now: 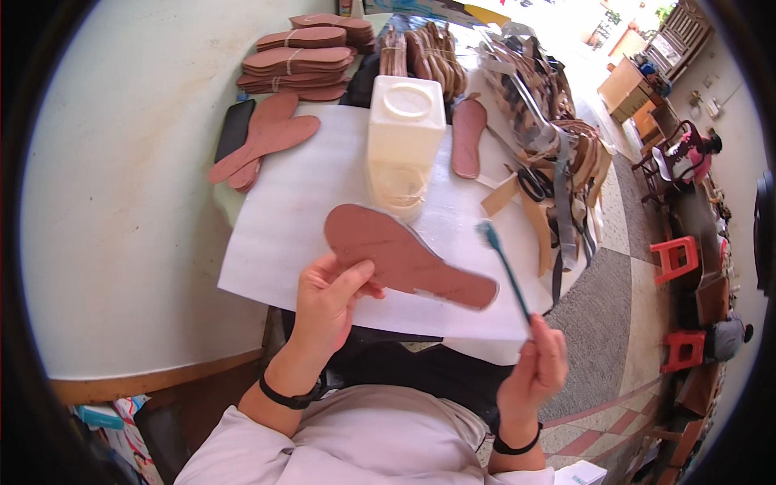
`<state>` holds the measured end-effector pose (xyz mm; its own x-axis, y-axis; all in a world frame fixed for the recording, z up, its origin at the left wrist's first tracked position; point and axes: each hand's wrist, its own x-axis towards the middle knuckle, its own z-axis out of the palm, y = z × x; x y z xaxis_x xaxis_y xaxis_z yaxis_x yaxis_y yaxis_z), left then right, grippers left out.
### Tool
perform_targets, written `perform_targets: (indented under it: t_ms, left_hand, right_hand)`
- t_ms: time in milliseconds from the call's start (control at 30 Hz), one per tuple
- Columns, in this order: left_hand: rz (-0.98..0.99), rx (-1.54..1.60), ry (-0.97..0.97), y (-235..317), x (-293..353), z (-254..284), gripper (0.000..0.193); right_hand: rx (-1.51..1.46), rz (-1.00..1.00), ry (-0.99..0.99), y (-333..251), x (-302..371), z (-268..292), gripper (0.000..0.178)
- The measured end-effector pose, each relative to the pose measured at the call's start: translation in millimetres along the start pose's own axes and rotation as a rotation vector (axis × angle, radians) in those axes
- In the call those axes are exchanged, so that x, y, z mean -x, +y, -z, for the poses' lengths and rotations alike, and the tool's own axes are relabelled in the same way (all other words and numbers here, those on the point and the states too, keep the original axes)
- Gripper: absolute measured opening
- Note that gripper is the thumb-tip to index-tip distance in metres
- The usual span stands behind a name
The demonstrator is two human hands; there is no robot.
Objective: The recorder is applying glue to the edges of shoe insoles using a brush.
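My left hand (335, 295) pinches a reddish-brown shoe insole (408, 259) by its left edge, thumb on top. The insole is held above the table's near part, its narrower end pointing right. In my right hand (535, 364) is a dark green toothbrush (508, 268), gripped near its lower end. Its bristled head points up and away, just right of the insole and apart from it. Behind the insole stands a whitish plastic container (406, 121), its lower part see-through, with a round opening low on the near side.
Stacked insoles (295, 61) and two crossed ones (271, 137) lie at the left beside a black phone-like slab (234, 129). A single insole (468, 137) is right of the container. Scissors (533, 184) and strips of scrap (574, 162) crowd the right. White sheeting (283, 242) covers the table.
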<state>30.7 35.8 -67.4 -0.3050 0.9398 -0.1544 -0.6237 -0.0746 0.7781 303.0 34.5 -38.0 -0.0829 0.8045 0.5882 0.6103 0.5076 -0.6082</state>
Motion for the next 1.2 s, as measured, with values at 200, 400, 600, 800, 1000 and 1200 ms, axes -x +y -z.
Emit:
perform_targets:
  t_ms: [200, 400, 600, 800, 1000, 1200]
  left_hand:
    - [-0.019, 0.006, -0.002, 22.2, -11.2, 3.3, 0.016]
    - [-0.170, -0.183, -0.022, 63.4, -23.5, 0.2, 0.013]
    - [-0.467, -0.747, -0.015, 79.0, -19.8, -17.9, 0.015]
    - [-0.312, -0.736, -0.120, 47.2, -7.9, -4.8, 0.016]
    - [-0.134, -0.843, -0.142, 39.1, -6.2, -8.7, 0.016]
    - [0.060, -0.757, -0.185, 48.6, -16.5, -12.3, 0.015]
  right_hand:
    - [0.000, -0.085, 0.029, 5.9, -2.6, 12.0, 0.030]
    - [-0.011, -0.071, -0.005, 12.9, 5.7, 3.4, 0.030]
    - [-0.039, -0.109, 0.022, 16.4, 10.0, -1.3, 0.031]
    - [-0.039, -0.120, 0.027, 17.8, 11.4, 3.9, 0.032]
    - [-0.092, -0.078, 0.116, 21.4, 12.7, 6.9, 0.032]
    - [-0.085, 0.103, -0.057, -8.1, -7.3, 8.6, 0.025]
